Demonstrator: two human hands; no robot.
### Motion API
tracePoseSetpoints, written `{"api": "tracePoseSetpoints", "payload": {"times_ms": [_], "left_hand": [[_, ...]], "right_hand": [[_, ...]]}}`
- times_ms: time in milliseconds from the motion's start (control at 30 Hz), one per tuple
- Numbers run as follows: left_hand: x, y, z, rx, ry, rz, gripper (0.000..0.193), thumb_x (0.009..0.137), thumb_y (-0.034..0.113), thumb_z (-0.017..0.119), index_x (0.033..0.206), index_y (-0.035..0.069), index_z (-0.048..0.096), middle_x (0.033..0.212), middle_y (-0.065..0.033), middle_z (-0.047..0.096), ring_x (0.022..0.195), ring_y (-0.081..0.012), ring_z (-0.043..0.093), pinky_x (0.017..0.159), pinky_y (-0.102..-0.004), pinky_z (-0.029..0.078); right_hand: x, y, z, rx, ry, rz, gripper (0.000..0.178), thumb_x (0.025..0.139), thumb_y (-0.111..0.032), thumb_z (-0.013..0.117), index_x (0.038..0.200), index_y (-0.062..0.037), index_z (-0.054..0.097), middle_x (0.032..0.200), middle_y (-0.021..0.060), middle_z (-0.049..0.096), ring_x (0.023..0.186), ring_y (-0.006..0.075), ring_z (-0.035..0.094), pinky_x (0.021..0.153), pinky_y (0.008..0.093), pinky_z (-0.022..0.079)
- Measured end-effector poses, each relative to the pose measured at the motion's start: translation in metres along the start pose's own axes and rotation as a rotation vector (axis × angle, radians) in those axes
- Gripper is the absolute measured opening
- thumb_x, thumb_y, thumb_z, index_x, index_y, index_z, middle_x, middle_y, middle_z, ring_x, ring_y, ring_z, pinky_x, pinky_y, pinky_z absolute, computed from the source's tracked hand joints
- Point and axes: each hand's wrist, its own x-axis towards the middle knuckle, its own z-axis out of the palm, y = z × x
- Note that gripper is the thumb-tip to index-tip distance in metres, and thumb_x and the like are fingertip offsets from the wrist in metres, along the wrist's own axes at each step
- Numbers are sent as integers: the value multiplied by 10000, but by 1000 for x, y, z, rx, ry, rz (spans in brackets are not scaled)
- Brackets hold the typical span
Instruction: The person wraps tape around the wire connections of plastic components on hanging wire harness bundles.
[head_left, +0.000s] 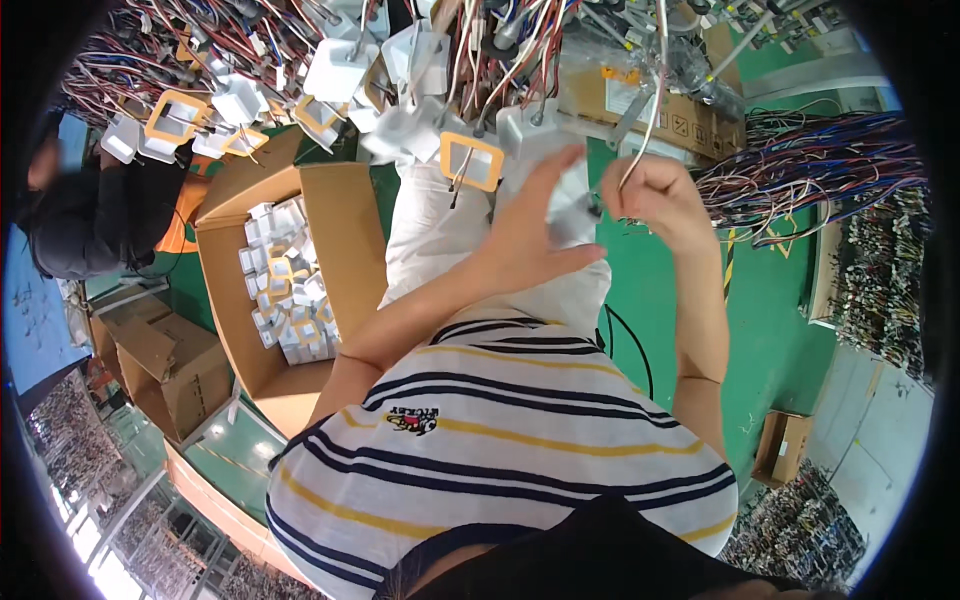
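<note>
My right hand (655, 195) is closed in a pinch around a light-coloured cable (657, 95) that runs up from the fingers. Just left of those fingertips sits a blurred whitish housing (572, 215) with a small dark part at its side. My left hand (510, 225) reaches around it, thumb and fingers spread wide; whether they touch it is hard to tell. Beyond my hands hang several white square housings (335, 70) on wires. A yellow-orange square frame (472, 163) hangs by my knees.
At my left stands an open cardboard box (345, 235) holding many white housings (285, 285). Another person's dark sleeve (100, 215) is at far left. Bundled wires (820, 175) lie at the right, and a flattish carton (690, 125) sits ahead. Green floor (640, 320) shows beside my legs.
</note>
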Motion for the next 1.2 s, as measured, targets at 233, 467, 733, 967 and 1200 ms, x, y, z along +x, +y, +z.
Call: {"api": "tracePoseSetpoints", "payload": {"times_ms": [233,467,733,967,1200], "left_hand": [[-25,-33,4,-895,-174,-749,500,799,32,756,1252,56,545,1241,-27,572,1069,-142,587,886,-293,500],[-36,-4,-14,-173,-10,-338,700,779,-1,730,1417,93,457,1213,-71,497,1194,-191,475,1049,-314,365],[-45,0,-31,-132,7,-330,729,734,-62,618,1429,96,468,1196,-102,479,1129,-219,470,1015,-312,379],[-47,-9,-29,-89,24,-274,715,662,-62,640,1345,124,539,1059,-104,459,957,-232,522,830,-307,480],[-42,-15,-27,-80,208,-228,642,673,-87,664,1288,61,551,1137,-101,508,1057,-245,513,958,-347,430]], "right_hand": [[15,-1,50,242,776,55,437,1020,-412,450,762,-60,474,889,110,630,693,146,572,664,244,472],[-10,20,55,79,257,87,317,921,-226,661,1114,-42,490,1031,62,519,812,90,531,667,232,450],[7,9,61,-286,99,147,551,644,-21,840,1138,-16,595,1139,57,536,1042,178,574,893,305,471],[20,-2,57,-615,-148,-16,528,584,-51,800,1097,-26,679,1086,106,584,1015,252,573,894,356,452],[18,1,70,-746,-99,38,572,605,43,725,1165,-54,663,1145,74,598,1095,240,583,919,328,474]]}}
